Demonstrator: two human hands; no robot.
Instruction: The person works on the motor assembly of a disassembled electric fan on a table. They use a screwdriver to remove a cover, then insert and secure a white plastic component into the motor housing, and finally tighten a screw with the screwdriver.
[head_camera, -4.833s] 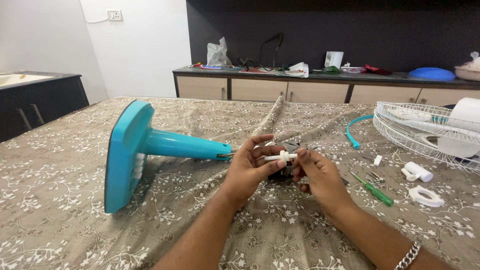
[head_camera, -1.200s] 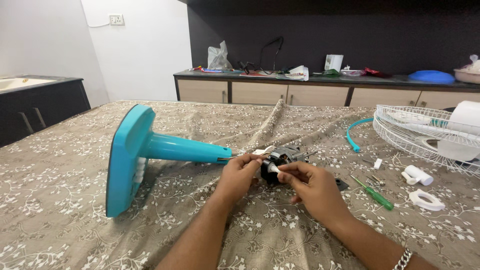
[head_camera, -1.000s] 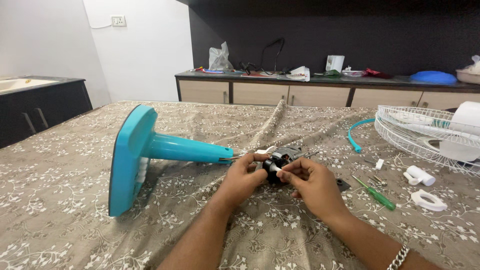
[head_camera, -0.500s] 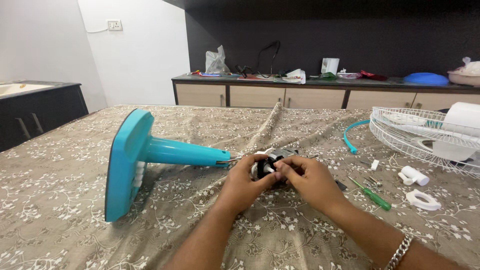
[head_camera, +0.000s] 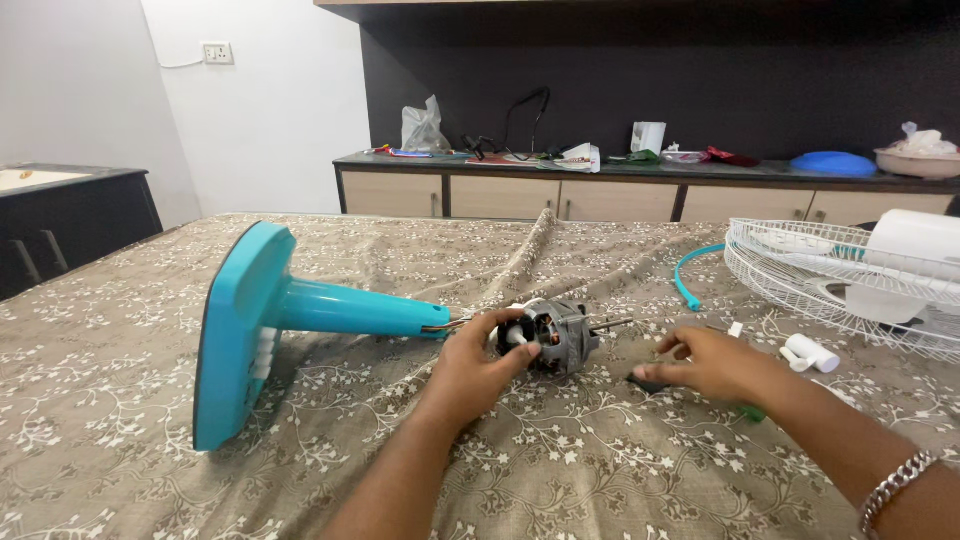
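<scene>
A turquoise fan stand (head_camera: 290, 310) lies on its side on the patterned cloth, base to the left, neck pointing right. At the neck's end sits a grey fan motor (head_camera: 560, 335) with its shaft sticking out to the right. My left hand (head_camera: 478, 365) grips the motor's left side, fingers curled around it. My right hand (head_camera: 705, 365) rests flat on the cloth to the right of the motor, over a green-handled screwdriver (head_camera: 745, 410) and a small dark part (head_camera: 645, 381); whether it grips them I cannot tell.
A white wire fan guard (head_camera: 830, 275) with white blades lies at the right edge. Small white plastic parts (head_camera: 810, 352) and a turquoise curved rim strip (head_camera: 685, 275) lie near it. A cabinet counter (head_camera: 640, 190) with clutter runs along the back wall.
My right hand has left the motor and moved right onto the cloth by the screwdriver. My left hand stays on the motor, which now shows uncovered.
</scene>
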